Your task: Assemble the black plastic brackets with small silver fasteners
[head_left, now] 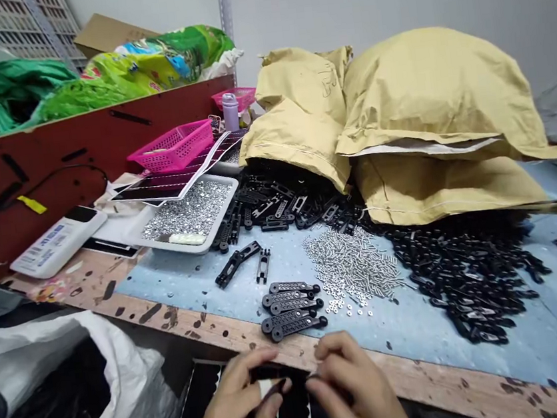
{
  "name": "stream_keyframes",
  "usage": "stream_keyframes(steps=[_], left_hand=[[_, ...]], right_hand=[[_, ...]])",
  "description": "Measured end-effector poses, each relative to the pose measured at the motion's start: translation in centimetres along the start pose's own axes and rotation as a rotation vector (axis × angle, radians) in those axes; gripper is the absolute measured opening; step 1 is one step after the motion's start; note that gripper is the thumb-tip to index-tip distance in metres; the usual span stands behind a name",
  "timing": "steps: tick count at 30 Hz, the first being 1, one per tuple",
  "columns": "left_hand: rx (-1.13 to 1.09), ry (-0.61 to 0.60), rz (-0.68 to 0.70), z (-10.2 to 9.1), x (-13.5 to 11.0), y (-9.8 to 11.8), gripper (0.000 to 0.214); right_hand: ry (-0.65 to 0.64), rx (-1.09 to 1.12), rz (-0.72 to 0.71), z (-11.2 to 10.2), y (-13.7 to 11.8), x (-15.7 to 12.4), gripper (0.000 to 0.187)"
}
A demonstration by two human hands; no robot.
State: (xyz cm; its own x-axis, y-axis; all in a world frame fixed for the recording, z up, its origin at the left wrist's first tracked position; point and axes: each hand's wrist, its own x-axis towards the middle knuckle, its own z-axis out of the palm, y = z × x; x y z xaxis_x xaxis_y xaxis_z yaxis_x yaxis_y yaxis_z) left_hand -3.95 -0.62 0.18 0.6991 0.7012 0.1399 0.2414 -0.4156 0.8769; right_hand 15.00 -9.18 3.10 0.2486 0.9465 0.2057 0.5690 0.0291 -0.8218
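Left hand [233, 402]: curling its fingers around one end of a small black part [272, 379], gripping it just below the bench edge.
Right hand [352, 388]: pinching the other end of that same part, thumb and fingertips closing in on it; whether a screw is sitting between them I cannot tell.
Black part: sitting between both hands, low and close to the body, half hidden by the fingers.
Finished row [292, 307]: five black pieces are lying side by side just ahead of the hands on the blue mat [476, 354].
Screws [353, 267]: a silver heap is spreading ahead and slightly right of the hands, with loose washers trailing toward them.
Black pile [466, 268]: spilling from the tan sacks [399, 121], well ahead and to the right.
Tray [186, 213]: holding tiny silver bits, ahead and to the left.
Doing it well: I judge steady pressure from both hands and square alignment of the ends matter most here, keeping the piece over the bench so nothing drops.
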Motion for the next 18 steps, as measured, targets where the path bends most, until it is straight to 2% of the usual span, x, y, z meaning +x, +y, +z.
stream_keyframes(steps=[2,5,7,10,18], left_hand=[[0.201,0.145,0.115,-0.6,-0.1,-0.6,0.026],[0.475,0.186,0.273,-0.9,0.4,-1.3,0.039],[0.578,0.162,0.344,-0.6,1.0,-1.6,0.048],[0.604,0.154,0.397,0.2,1.7,-1.9,0.052],[0.590,0.129,0.386,0.6,2.1,-2.3,0.053]], right_hand=[[0.102,0.108,0.170,0.2,0.5,1.1,0.026],[0.198,0.180,0.308,0.8,1.7,2.6,0.031],[0.226,0.168,0.312,1.5,2.6,3.3,0.031],[0.252,0.147,0.304,2.7,3.4,3.6,0.031],[0.250,0.107,0.282,3.5,3.9,3.1,0.031]])
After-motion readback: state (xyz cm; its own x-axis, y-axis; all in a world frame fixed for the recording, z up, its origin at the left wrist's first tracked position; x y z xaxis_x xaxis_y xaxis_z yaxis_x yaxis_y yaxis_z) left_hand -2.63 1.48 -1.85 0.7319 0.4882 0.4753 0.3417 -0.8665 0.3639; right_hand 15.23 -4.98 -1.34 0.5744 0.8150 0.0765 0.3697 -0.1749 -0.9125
